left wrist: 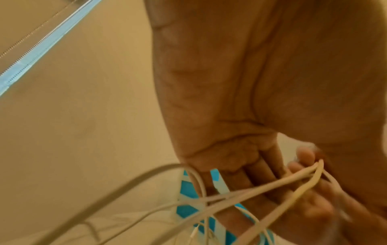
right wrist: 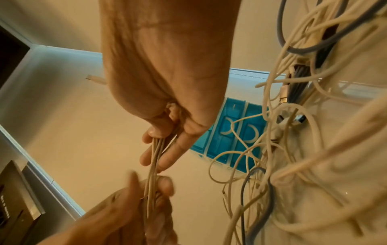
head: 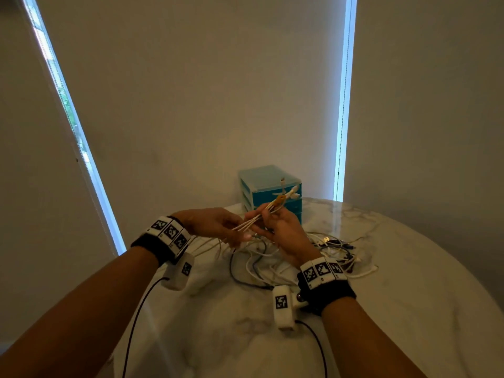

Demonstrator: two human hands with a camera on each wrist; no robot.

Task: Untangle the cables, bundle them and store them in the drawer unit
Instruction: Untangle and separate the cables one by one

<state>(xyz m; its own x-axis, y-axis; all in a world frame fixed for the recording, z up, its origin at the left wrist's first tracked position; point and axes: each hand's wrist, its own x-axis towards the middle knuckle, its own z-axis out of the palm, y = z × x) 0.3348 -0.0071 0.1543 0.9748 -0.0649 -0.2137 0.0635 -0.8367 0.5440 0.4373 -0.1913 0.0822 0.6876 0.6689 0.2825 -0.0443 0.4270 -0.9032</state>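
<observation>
I am pinching a folded hank of thin white cable (head: 260, 218) between both hands, right hand (head: 283, 236) gripping near the plugs, left hand (head: 215, 223) gripping the loop end, above the marble surface (head: 395, 282). I am judging it best to be keeping the strands taut and even while wrapping, clear of the loose tangle of white and dark cables (head: 286, 257) lying before the closed teal plastic drawer unit (head: 268, 186).

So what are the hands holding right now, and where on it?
Both hold one folded white cable bundle: the right hand pinches it near its plug end, the left hand grips the other end.
</observation>
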